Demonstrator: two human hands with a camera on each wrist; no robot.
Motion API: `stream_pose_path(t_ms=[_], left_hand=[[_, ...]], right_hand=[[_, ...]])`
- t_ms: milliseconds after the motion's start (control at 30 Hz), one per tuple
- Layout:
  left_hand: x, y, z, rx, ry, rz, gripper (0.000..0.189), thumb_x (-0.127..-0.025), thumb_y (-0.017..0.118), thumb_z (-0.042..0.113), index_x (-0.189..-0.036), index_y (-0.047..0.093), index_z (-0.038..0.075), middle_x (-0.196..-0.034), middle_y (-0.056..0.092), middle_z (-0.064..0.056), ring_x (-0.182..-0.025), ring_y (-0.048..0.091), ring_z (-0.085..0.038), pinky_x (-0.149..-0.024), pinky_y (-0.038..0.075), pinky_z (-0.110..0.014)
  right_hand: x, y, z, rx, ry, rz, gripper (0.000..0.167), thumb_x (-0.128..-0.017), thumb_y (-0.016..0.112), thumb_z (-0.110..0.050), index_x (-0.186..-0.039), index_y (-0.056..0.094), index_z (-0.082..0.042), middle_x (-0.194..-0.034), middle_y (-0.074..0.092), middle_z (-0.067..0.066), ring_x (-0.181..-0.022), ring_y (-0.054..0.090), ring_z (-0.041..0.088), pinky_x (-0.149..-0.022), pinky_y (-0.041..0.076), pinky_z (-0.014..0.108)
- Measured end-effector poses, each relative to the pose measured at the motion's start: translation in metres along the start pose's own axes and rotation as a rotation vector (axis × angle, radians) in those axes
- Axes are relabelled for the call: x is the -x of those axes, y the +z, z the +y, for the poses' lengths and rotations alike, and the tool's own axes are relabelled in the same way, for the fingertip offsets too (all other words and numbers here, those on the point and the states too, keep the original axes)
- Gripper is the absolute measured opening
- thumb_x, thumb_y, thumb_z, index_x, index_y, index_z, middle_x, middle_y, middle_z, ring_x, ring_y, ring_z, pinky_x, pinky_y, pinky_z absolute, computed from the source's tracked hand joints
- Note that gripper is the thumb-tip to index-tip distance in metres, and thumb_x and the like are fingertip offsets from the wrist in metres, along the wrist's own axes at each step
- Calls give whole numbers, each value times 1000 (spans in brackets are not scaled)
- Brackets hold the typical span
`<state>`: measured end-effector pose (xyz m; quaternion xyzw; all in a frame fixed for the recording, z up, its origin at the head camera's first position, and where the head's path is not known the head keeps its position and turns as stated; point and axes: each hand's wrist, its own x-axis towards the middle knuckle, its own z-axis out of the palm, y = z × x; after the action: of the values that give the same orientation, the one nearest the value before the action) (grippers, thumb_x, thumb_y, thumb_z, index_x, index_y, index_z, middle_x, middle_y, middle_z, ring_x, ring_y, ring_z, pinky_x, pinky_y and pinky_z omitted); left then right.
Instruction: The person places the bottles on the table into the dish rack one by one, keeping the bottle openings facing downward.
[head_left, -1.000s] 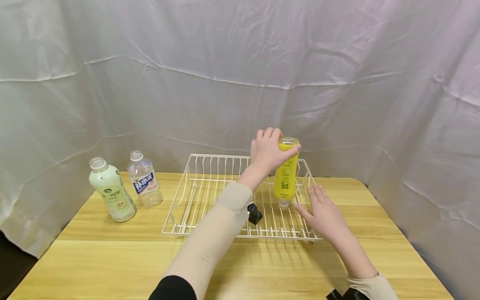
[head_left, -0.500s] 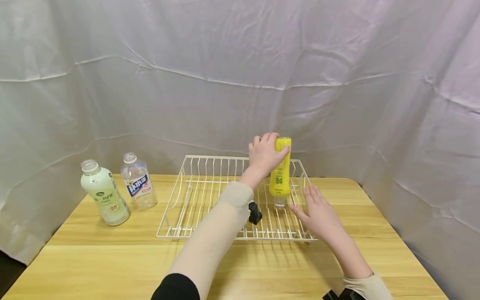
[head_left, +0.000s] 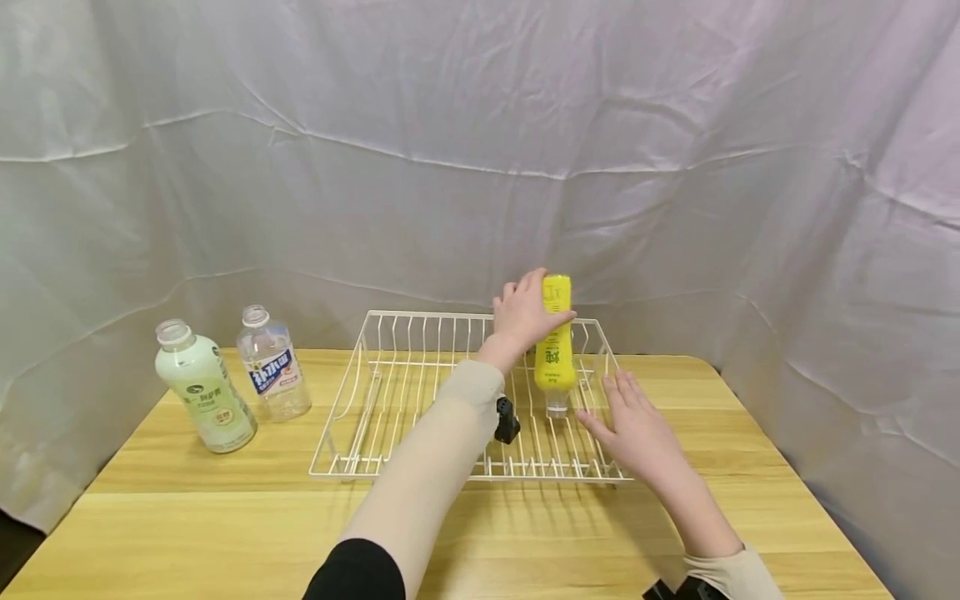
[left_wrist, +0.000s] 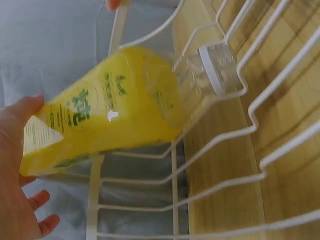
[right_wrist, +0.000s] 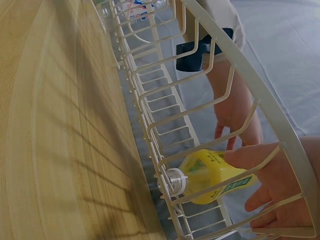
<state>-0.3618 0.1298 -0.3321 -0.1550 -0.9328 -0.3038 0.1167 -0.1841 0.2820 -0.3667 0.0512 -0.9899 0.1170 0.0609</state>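
Note:
An upside-down bottle with a yellow label [head_left: 557, 350] stands neck down in the white wire dish rack [head_left: 420, 478], leaning slightly left. My left hand [head_left: 522, 315] grips it near its base, which is uppermost. In the left wrist view, the clear neck [left_wrist: 212, 70] is down among the rack wires, and the left thumb and fingers [left_wrist: 45, 225] are at the base end. My right hand [head_left: 637, 425], fingers straight, lies at the rack's right side. The right wrist view shows that hand [right_wrist: 285, 185] behind the side wires, beside the bottle [right_wrist: 212, 175].
To the left of the rack, a pale green bottle [head_left: 206, 392] and a clear bottle with a blue and white label [head_left: 276, 367] stand uncapped on the wooden table [head_left: 187, 525]. Grey cloth [head_left: 450, 208] hangs behind and at both sides.
The bottle's upper end has tipped a little to the left with my left hand. My right hand keeps its place at the rack's side. The head view has shifted slightly.

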Motion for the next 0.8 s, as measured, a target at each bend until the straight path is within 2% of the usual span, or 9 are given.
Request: stream_pose_path(t_ms=[233, 533, 800], left_hand=[[-6, 6, -11, 41, -7, -71, 92, -79, 66, 65, -153, 25, 28, -154, 39, 6, -129, 42, -23, -104, 38, -45], [-6, 8, -10, 65, -1, -107, 94, -83, 60, 67, -156, 13, 30, -160, 29, 5, -142, 31, -27, -113, 28, -57], [0, 3, -5, -46, -19, -71, 97, -81, 58, 72, -156, 17, 27, -159, 30, -1, -143, 32, -29, -112, 31, -57]], right_hand=[[1, 1, 0, 3, 3, -1, 84, -97, 46, -56, -148, 28, 9, -156, 17, 32, -146, 15, 49, -117, 18, 60], [0, 0, 1, 7, -6, 2, 88, -96, 42, -61, -148, 27, 9, -156, 17, 32, -146, 15, 48, -118, 17, 59], [-1, 0, 0, 0, -1, -9, 88, -96, 42, -60, -149, 27, 8, -157, 17, 32, -147, 14, 48, -118, 17, 60]])
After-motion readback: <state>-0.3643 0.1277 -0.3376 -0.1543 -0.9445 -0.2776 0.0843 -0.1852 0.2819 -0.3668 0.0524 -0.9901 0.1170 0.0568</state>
